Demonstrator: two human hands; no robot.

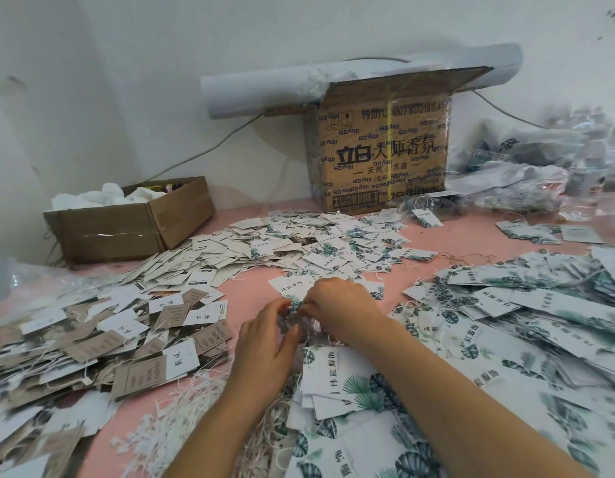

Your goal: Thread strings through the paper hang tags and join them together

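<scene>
At frame centre, left hand (264, 339) and right hand (337, 305) pinched together on a small leaf-printed tag (296, 306), mostly hidden by fingers; string indistinguishable.

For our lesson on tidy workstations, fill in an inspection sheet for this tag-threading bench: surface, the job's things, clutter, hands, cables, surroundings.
Surface: pink tabletop, mostly buried under tags.
Job's things: leaf-print hang tags heaped at right and centre; brown and white tags heaped at left; loose white strings near the front edge.
Clutter: small open cardboard box with white stuffing at back left; plastic bags at back right.
Hands: left hand and right hand together pinch a small leaf-print tag at centre.
Cables: one grey cable runs along the wall.
Surroundings: white wall; tall printed carton with a white roll behind it.
</scene>
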